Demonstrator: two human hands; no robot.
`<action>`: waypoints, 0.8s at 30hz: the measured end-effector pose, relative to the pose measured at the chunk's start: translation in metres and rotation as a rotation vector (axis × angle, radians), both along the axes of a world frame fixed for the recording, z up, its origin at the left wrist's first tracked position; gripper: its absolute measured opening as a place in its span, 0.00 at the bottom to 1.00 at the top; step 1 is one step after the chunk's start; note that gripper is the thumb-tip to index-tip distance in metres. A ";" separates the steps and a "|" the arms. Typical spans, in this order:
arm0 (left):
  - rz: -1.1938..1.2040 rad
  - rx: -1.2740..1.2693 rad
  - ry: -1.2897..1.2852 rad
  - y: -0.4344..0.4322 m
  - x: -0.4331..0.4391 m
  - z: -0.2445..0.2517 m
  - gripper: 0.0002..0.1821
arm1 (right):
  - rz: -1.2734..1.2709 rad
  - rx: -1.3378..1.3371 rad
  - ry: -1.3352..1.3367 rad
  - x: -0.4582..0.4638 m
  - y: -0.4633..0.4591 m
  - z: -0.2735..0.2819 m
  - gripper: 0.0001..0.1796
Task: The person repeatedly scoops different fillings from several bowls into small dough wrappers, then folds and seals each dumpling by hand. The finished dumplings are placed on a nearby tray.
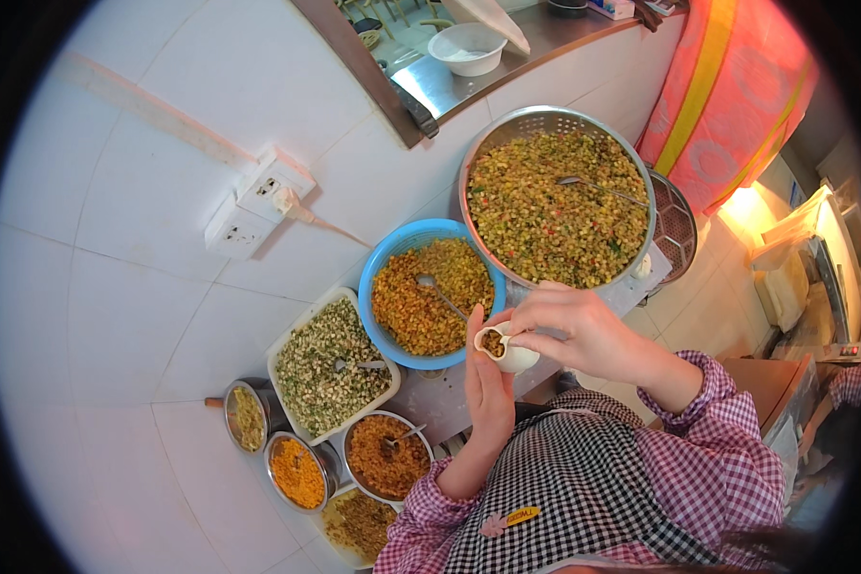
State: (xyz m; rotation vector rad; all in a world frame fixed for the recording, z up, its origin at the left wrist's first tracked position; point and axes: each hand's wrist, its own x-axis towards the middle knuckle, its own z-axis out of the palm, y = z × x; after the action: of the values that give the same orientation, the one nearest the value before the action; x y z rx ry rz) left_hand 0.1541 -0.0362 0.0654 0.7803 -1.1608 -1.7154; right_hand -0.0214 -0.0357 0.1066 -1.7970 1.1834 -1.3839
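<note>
Between my two hands is a round white dough wrapper [520,358], gathered into a pouch with its mouth still open. Brown minced filling [493,344] shows inside that mouth. My left hand [491,398] cups the pouch from the side, thumb and fingers against the dough. The fingers of my right hand [577,333] pinch the wrapper's rim. Just beyond the hands, a blue plastic basin [497,316] holds orange and yellow diced filling with a metal spoon [428,281] in it. Behind stands a large perforated steel basin [466,188] heaped with green-yellow diced filling; another spoon [570,181] lies there.
A white tub of green-white filling [330,373], a bowl of reddish-brown filling [387,455] and several smaller containers crowd the table's left end. Wall sockets [258,204] hold a plugged cord. A white bowl [466,50] sits on the hatch ledge. Another person's sleeve [852,384] shows at right.
</note>
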 end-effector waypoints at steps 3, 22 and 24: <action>0.012 0.031 0.009 -0.001 -0.001 0.003 0.31 | -0.045 -0.040 0.052 0.006 0.003 -0.004 0.10; -0.102 -0.057 -0.105 -0.018 0.012 0.003 0.27 | 0.033 0.119 0.023 -0.005 -0.005 -0.007 0.08; -0.097 -0.073 -0.160 -0.022 0.012 0.005 0.27 | -0.002 0.031 0.030 -0.001 -0.005 -0.010 0.08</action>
State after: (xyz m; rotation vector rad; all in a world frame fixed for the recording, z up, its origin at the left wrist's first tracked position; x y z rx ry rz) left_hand 0.1657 -0.0579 0.0704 0.8404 -1.3827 -1.7033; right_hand -0.0220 -0.0410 0.0961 -1.8015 1.2161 -1.3363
